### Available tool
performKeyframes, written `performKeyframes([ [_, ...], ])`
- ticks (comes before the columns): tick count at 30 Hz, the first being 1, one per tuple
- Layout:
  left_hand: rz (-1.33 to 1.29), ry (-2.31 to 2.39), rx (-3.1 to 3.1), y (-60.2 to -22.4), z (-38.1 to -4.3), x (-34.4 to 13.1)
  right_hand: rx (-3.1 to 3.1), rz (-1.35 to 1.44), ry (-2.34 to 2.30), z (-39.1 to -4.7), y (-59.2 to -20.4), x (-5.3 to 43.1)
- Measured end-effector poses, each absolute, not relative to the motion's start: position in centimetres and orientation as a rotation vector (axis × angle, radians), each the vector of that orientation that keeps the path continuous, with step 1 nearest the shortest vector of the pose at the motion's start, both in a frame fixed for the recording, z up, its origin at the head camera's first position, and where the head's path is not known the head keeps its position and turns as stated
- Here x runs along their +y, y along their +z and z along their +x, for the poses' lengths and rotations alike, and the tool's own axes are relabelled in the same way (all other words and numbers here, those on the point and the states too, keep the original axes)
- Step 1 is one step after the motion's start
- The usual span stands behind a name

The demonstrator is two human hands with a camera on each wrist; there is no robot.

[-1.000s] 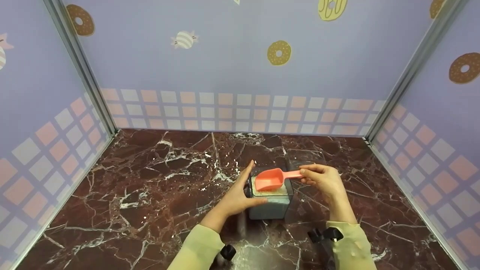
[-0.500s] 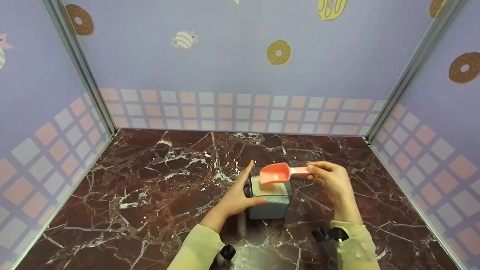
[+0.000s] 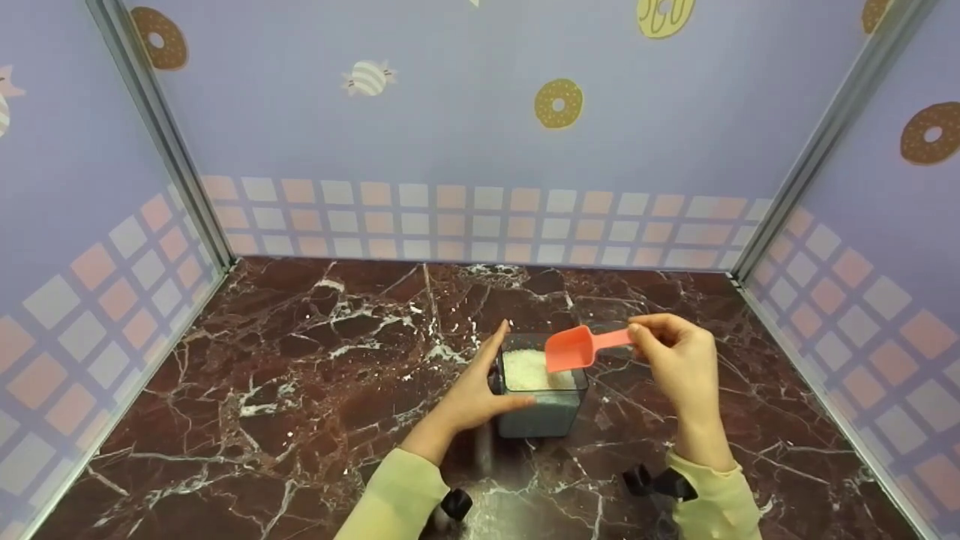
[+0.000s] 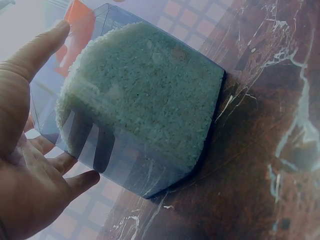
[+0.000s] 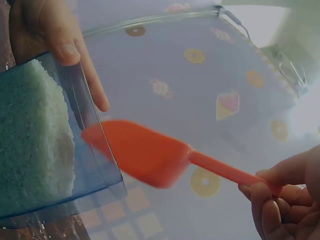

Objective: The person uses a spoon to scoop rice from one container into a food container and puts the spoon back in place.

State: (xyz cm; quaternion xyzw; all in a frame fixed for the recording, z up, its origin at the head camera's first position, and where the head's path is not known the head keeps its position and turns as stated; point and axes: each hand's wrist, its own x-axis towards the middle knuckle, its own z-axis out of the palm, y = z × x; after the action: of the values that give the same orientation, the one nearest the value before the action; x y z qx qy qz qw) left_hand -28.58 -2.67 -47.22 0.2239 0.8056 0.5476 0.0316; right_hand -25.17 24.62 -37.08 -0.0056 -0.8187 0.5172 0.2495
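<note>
A clear bluish square container point(image 3: 536, 418) stands on the table, filled high with white rice point(image 3: 523, 367). My left hand point(image 3: 469, 396) holds its left side, thumb along the near wall and fingers round the far side. The left wrist view shows the rice point(image 4: 145, 90) through the transparent wall, sloping lower toward one side. With thumb and fingertips my right hand point(image 3: 681, 364) pinches the handle end of an orange-red plastic scoop point(image 3: 570, 351). The scoop's bowl hangs tilted over the container's right rim, and in the right wrist view its tip overlaps the wall.
The dark red marble tabletop point(image 3: 300, 405) has white veins, with scattered white grains left of and behind the container. Patterned lilac panels point(image 3: 465, 142) enclose the back and both sides, joined by metal corner posts point(image 3: 817, 142).
My right hand has drawn the scoop to the right and slightly up, from over the middle of the rice to the container's right rim. My left hand has stayed in place.
</note>
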Motion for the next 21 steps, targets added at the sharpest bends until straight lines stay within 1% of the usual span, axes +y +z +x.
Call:
performKeyframes([
  [4, 0.684, 1.700, 2.467, -47.2, -28.5, -2.7, -2.251, 0.012, 1.199, -24.5, -36.9, 23.7],
  [8, 0.680, 1.712, 2.468, -47.2, -28.5, -2.6, -2.274, 0.024, 1.104, -24.3, -36.9, 23.1],
  [21, 0.602, 1.783, 2.409, -47.3, -28.6, -2.5, -2.392, -0.031, 1.189, -25.2, -37.7, 22.6],
])
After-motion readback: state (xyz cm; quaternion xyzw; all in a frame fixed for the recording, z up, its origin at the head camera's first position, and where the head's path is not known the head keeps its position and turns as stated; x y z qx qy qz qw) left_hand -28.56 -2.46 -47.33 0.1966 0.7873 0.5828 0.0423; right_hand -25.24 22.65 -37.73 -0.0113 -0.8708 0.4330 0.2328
